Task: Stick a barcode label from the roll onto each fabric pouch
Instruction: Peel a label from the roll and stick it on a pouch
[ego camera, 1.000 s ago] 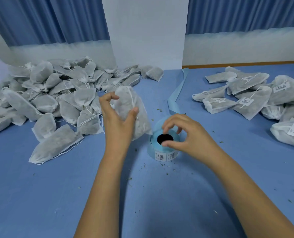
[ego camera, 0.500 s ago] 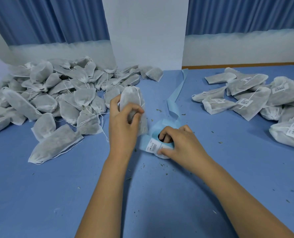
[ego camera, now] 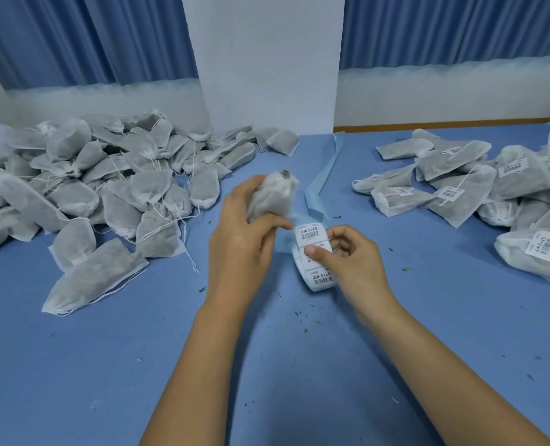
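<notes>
Here, the left fingers (ego camera: 261,188) are curled round one grey-white, herb-filled fabric pouch (ego camera: 275,197), and the left hand (ego camera: 238,249) holds it above the blue desk (ego camera: 138,365). The right thumb (ego camera: 315,252) presses on the face of the one roll of white barcode labels (ego camera: 317,276). The other right fingers (ego camera: 344,236) curl behind it, so the right hand (ego camera: 357,268) grips the roll closely.

Three labels show on the roll's face. The topmost label (ego camera: 309,233) lies just right of the left thumb tip and just beside the pouch's near end. Whether pouch and roll touch I cannot tell.

Half a second ago the roll lay lower, with the right fingers in its core. Now it is turned up, printed face toward the viewer, and the pouch leans right over it.

One pale blue backing strip (ego camera: 323,175) trails from the roll to the far side. Two heaps lie on the desk. The unlabelled heap (ego camera: 106,188) on the left holds too many pouches to count. The labelled heap (ego camera: 476,188) on the right shows at least seven labels.
</notes>
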The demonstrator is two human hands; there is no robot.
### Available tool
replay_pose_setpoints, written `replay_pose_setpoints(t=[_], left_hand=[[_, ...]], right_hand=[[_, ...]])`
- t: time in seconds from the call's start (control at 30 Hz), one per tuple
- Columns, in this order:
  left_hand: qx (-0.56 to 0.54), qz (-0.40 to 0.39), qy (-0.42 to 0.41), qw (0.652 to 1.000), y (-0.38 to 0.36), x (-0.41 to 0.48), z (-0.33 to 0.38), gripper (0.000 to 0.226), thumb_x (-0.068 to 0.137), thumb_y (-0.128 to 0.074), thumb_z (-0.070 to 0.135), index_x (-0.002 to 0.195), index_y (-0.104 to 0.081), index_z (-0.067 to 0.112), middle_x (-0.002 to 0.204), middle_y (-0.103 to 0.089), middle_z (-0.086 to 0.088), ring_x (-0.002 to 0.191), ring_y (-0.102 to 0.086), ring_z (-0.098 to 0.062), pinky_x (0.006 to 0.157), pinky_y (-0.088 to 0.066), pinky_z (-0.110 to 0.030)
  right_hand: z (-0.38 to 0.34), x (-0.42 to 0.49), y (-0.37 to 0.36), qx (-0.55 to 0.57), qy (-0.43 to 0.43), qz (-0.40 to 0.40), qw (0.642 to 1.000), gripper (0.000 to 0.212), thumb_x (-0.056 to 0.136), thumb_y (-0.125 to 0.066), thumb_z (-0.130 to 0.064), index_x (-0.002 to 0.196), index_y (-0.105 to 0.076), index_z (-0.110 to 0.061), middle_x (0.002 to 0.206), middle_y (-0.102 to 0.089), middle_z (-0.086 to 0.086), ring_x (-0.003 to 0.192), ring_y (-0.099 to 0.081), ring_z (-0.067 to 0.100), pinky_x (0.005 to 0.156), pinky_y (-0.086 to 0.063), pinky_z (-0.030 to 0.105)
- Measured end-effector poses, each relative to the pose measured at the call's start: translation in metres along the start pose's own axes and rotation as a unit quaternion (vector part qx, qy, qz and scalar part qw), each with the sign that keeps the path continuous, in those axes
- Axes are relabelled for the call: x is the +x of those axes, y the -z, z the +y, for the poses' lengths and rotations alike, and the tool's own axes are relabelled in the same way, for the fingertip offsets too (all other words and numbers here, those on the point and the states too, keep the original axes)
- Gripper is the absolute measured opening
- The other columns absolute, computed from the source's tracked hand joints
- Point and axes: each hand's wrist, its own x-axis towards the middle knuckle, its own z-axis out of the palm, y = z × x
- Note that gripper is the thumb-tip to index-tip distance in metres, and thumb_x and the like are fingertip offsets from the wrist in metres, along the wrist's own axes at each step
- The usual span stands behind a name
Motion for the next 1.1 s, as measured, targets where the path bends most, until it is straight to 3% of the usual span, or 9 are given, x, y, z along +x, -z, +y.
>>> replay_pose_setpoints(t=[0.13,0.33,0.73,0.9,1.1], left_hand=[[-0.013,-0.153,0.025,0.988,-0.012,-0.006,0.003,0.013,0.087,-0.070,0.017,0.098,-0.075,0.022,0.140,-0.045,0.006,0.125,-0.046,-0.013,0.080,-0.053,-0.042],[-0.068,-0.206,0.070,0.974,-0.008,-0.007,-0.008,0.016,0.087,-0.072,0.026,0.102,-0.077,0.020,0.140,-0.045,0.011,0.129,-0.045,-0.009,0.094,-0.049,-0.044],[-0.083,-0.188,0.070,0.976,-0.008,-0.006,-0.009,0.005,0.083,-0.077,0.020,0.085,-0.078,0.016,0.129,-0.056,0.010,0.118,-0.054,-0.013,0.088,-0.050,-0.045],[-0.076,-0.179,0.068,0.978,-0.007,-0.008,-0.009,0.009,0.083,-0.076,0.024,0.089,-0.078,0.017,0.131,-0.054,0.011,0.121,-0.052,-0.008,0.089,-0.051,-0.043],[-0.068,-0.186,0.071,0.978,-0.005,-0.007,-0.011,0.012,0.082,-0.077,0.026,0.088,-0.077,0.016,0.130,-0.055,0.010,0.118,-0.054,-0.010,0.086,-0.051,-0.044]], right_hand=[[0.000,-0.001,-0.003,0.018,0.007,-0.007,1.000,0.020,0.070,-0.081,-0.003,0.075,-0.064,-0.011,0.057,-0.060,-0.003,0.048,-0.052,0.005,0.051,-0.045,0.016],[0.000,-0.002,-0.002,0.012,0.015,-0.030,0.999,0.020,0.068,-0.082,-0.001,0.076,-0.065,-0.009,0.047,-0.054,-0.011,0.042,-0.046,0.000,0.046,-0.041,0.012],[-0.001,-0.005,-0.002,0.000,0.034,-0.025,0.999,0.018,0.066,-0.083,-0.003,0.070,-0.071,-0.015,0.045,-0.051,-0.008,0.044,-0.043,0.005,0.046,-0.040,0.012],[-0.002,-0.005,0.000,-0.002,0.053,-0.039,0.998,0.011,0.069,-0.081,-0.003,0.075,-0.075,-0.011,0.059,-0.062,-0.010,0.054,-0.052,0.005,0.053,-0.042,0.011],[-0.001,-0.004,0.000,-0.015,0.072,-0.058,0.996,0.012,0.072,-0.079,-0.002,0.078,-0.075,-0.011,0.065,-0.056,-0.009,0.052,-0.045,0.000,0.055,-0.038,0.009]])
